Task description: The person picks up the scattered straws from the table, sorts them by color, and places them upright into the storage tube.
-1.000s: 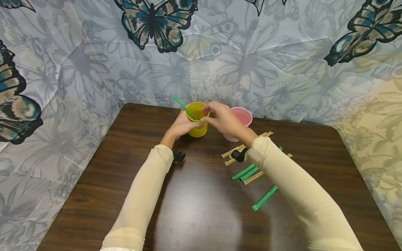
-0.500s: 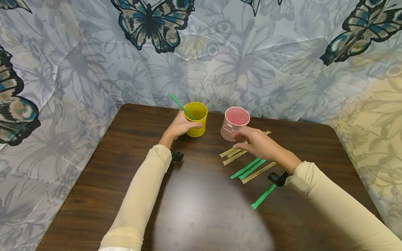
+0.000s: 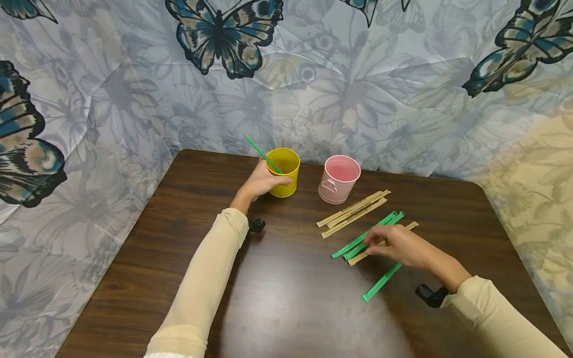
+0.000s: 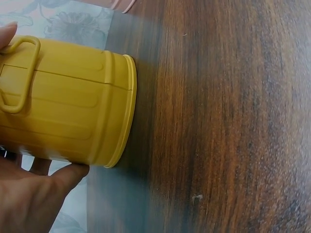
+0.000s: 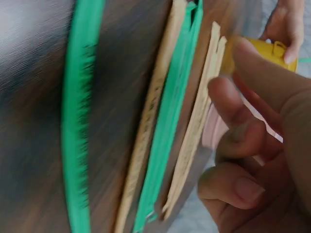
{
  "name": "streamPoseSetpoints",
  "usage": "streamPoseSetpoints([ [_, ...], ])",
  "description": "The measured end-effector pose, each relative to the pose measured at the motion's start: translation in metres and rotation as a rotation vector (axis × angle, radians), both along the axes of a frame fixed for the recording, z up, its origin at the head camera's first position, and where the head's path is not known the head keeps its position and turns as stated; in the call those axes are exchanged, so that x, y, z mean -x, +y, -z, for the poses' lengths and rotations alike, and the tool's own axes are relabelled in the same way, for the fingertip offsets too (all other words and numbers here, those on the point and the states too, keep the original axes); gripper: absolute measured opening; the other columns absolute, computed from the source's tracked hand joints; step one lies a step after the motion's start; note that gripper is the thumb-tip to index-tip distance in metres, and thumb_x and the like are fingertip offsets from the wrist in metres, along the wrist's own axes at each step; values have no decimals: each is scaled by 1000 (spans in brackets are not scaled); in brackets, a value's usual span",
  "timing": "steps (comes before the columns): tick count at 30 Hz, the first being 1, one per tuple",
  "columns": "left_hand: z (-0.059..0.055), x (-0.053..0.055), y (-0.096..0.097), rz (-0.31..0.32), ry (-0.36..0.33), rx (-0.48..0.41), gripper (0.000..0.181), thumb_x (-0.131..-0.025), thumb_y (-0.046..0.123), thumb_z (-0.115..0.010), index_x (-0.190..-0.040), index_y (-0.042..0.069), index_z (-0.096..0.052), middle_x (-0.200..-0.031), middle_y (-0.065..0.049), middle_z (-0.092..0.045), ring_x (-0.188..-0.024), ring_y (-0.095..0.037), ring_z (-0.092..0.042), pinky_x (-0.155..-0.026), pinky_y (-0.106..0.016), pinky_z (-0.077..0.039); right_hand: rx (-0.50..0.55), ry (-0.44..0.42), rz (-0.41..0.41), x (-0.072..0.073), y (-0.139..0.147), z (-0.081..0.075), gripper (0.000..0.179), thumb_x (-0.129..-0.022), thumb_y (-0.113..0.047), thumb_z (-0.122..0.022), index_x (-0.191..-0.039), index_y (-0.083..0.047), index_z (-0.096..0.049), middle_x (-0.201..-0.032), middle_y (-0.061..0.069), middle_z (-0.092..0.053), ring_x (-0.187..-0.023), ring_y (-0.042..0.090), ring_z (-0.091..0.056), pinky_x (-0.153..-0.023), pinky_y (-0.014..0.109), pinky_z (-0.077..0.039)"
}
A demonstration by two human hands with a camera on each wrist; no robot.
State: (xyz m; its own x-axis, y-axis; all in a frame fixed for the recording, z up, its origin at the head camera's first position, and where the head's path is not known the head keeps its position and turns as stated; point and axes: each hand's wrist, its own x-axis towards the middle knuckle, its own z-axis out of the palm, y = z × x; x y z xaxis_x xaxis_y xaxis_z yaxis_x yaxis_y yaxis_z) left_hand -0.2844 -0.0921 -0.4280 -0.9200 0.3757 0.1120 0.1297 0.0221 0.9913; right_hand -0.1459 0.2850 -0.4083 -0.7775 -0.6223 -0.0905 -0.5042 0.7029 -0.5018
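Note:
My left hand [image 3: 261, 183] grips a small yellow bucket [image 3: 291, 185] at the table's far side, thumb near the rim and fingers round the wall. In the left wrist view the yellow bucket [image 4: 73, 97] shows its ribbed wall and a small handle. One thin green strip [image 3: 259, 150] leans inside it, its end above the rim. My right hand [image 3: 400, 243] is over several narrow printed strips, its fingers loosely bent. In the right wrist view no strip is between the fingers of the right hand [image 5: 257, 145]. Nearest it are green strips [image 3: 350, 245] and a tan strip [image 3: 358, 258].
A pink bucket [image 3: 336, 191] with a small handle stands right of the yellow one. Several tan strips [image 3: 351, 211] lie in front of it. A single green strip [image 3: 380, 283] lies nearer the front. A patterned cloth [image 3: 349, 99] hangs behind the brown table [image 3: 286, 303].
My right hand has left the yellow bucket and moved right and toward the front, over the strips. The left hand keeps its grip on the yellow bucket.

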Motion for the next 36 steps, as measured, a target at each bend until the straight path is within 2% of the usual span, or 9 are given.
streamPoseSetpoints([
  [4,0,0,1,1,2,-6,69,-81,-4,-79,-143,-2,-48,-139,-27,-56,-129,-44,-53,-108,-46,-48,-35,-38,-23,-9,17,1,21,-89,-31,-79,-103,-19,-70,-98,-8,-70,-87,6,-62,-69,24,-51],
  [10,1,-2,1,-3,1,0,70,-81,-4,-79,-143,-1,-48,-138,-27,-56,-128,-43,-53,-109,-47,-48,-91,-148,-51,-18,36,6,25,-83,-33,-83,-101,-22,-69,-105,-7,-63,-91,11,-61,-71,25,-52],
  [17,-2,-3,1,-5,-7,8,71,-81,-4,-78,-145,-2,-46,-140,-29,-54,-130,-46,-52,-110,-47,-47,-44,-259,-23,-25,48,20,29,-81,-26,-85,-103,-19,-68,-107,0,-56,-89,6,-53,-69,23,-50],
  [21,5,2,2,-7,-7,11,72,-81,-3,-80,-145,-1,-46,-140,-28,-54,-131,-46,-52,-111,-50,-46,-40,-252,-14,-28,50,28,26,-83,-24,-84,-102,-20,-67,-102,0,-54,-85,2,-51,-68,22,-49],
  [27,20,10,3,-35,12,7,72,-80,0,-82,-144,5,-49,-139,-23,-57,-129,-40,-55,-111,-49,-46,-31,-176,-36,-27,52,33,18,-86,-22,-81,-95,-24,-66,-98,-4,-54,-83,1,-52,-67,22,-49],
  [32,22,12,4,-45,23,18,70,-80,1,-82,-142,10,-51,-137,-19,-60,-126,-35,-57,-110,-46,-48,-25,-141,-63,-26,52,33,17,-85,-24,-80,-89,-27,-64,-96,-9,-53,-86,2,-53,-70,24,-50],
  [36,22,11,3,-46,21,20,70,-80,1,-82,-143,9,-51,-137,-19,-59,-126,-36,-57,-110,-46,-48,-26,-121,-79,-25,51,33,20,-85,-21,-81,-86,-26,-62,-94,-10,-52,-84,1,-52,-69,24,-49],
])
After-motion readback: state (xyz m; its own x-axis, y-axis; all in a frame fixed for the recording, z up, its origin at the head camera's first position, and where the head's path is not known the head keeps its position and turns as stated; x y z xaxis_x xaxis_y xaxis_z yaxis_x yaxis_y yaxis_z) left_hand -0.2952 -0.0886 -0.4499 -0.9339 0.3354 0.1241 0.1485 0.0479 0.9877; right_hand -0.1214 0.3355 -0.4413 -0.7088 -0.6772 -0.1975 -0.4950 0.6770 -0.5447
